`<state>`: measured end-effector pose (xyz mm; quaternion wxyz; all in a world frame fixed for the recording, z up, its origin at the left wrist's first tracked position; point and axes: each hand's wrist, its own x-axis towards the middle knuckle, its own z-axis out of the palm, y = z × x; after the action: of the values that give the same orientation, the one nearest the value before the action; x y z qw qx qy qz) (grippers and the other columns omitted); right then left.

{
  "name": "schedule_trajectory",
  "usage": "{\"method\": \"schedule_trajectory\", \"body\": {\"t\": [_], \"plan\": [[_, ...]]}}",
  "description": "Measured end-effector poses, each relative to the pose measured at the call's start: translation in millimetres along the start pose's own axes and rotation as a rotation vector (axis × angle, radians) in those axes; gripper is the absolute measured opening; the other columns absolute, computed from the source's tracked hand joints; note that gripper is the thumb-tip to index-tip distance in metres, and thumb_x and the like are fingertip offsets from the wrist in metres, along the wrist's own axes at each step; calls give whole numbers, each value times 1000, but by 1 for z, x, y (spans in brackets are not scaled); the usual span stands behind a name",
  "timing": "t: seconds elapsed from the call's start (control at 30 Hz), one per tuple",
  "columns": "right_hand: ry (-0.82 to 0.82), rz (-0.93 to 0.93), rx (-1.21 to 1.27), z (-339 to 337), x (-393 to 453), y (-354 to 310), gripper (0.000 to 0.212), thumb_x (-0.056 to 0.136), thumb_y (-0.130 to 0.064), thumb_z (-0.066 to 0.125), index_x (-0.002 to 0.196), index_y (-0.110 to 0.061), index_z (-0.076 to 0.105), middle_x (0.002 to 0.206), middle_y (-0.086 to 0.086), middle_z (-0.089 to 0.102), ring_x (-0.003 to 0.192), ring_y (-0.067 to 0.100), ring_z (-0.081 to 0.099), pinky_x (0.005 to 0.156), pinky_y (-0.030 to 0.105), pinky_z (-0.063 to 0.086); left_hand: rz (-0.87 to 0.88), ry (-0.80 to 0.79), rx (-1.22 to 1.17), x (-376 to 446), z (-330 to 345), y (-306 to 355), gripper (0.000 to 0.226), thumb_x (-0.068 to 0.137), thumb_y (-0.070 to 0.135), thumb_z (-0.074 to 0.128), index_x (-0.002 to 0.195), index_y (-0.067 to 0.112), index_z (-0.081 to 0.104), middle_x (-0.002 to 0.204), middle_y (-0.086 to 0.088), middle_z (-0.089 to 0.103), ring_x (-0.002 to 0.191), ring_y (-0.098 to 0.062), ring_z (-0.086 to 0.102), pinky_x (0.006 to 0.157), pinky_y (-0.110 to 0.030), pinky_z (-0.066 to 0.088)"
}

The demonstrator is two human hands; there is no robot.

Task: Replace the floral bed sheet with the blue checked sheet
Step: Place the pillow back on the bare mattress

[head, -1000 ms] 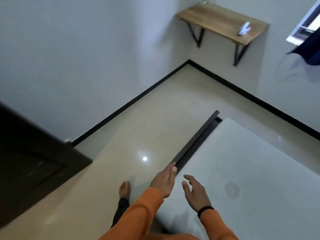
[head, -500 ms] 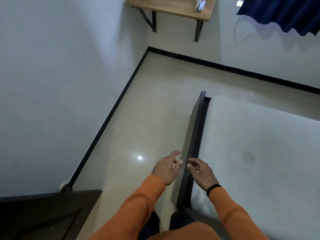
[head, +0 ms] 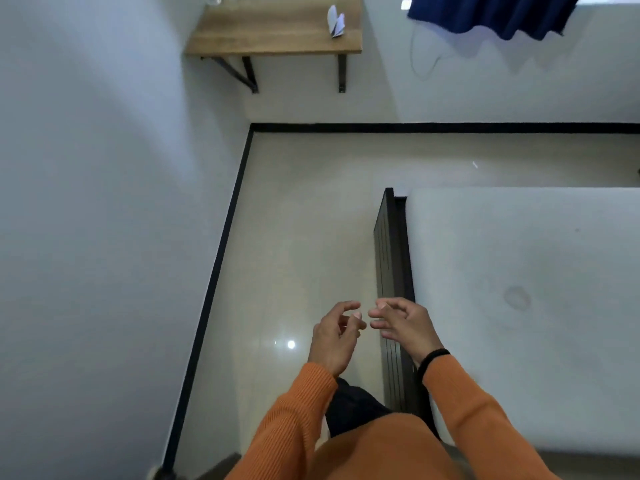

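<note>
In the head view, the camera is seen to have swung since a second ago: the wooden shelf [head: 275,31] is now squarely at the top and the dark door at the lower left is almost out of frame. The hands have been lifted off the bed frame [head: 393,265], which was touched by the left hand a second ago, and are now held in the air in front of the body, fingertips nearly meeting. The left hand [head: 334,339] is held with fingers loosely curled around nothing; the right hand [head: 403,323] is likewise loosely curled and empty.

The mattress [head: 526,306] is seen bare. Neither the floral sheet nor the blue checked sheet can be found in view, so the old sheet is judged to be already off and the new one yet to be fetched; where either lies cannot be told.

Counted: two hands, one mattress, one bed frame, one shelf on two brackets, one small white folded thing [head: 336,20] on it, one dark blue curtain [head: 491,13], one wrist band [head: 433,358].
</note>
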<state>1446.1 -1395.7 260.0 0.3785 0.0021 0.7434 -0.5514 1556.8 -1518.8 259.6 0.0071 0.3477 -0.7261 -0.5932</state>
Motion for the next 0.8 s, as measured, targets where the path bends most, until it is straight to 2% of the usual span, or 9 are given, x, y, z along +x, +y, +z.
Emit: {"method": "schedule_trajectory", "body": {"t": [0.2,0.33,0.47,0.6,0.7,0.8], "plan": [[176,15,174,7,69,-41,19,100,-27,62,114,-17,67,96,-2,79,86,13,75,85,33,60,82,-135,116,109,-26,40,29,105,36,50,131,29,60,96,6,75,91,-6,70,79,-13,52],[304,59,271,6,129,-76,15,100,-25,62,110,-16,67,96,1,78,90,18,74,88,38,59,112,-221,170,185,-42,77,26,105,38,50,129,34,58,96,7,74,89,-4,70,77,-9,50],[358,53,324,7,191,-119,14,99,-22,63,108,-13,70,94,4,78,91,24,75,92,45,59,149,-259,195,261,-68,109,23,104,35,52,125,34,60,93,5,75,84,-5,71,80,-18,55],[459,10,394,4,237,-161,14,99,-19,64,108,-12,70,92,5,79,87,22,75,87,40,60,133,-240,152,330,-74,136,23,105,31,52,124,27,62,91,2,76,84,-8,72,81,-21,58],[576,1,484,3,274,-189,13,97,-19,66,108,-13,70,91,5,79,82,19,74,84,36,61,115,-283,108,378,-67,152,23,104,32,52,124,28,63,91,1,76,84,-8,72,74,-16,54],[660,24,556,4,319,-213,12,97,-18,67,107,-13,70,89,5,78,78,15,74,81,32,61,127,-366,130,429,-58,170,24,104,35,53,125,29,62,91,3,77,83,-8,72,77,-21,56]]}}
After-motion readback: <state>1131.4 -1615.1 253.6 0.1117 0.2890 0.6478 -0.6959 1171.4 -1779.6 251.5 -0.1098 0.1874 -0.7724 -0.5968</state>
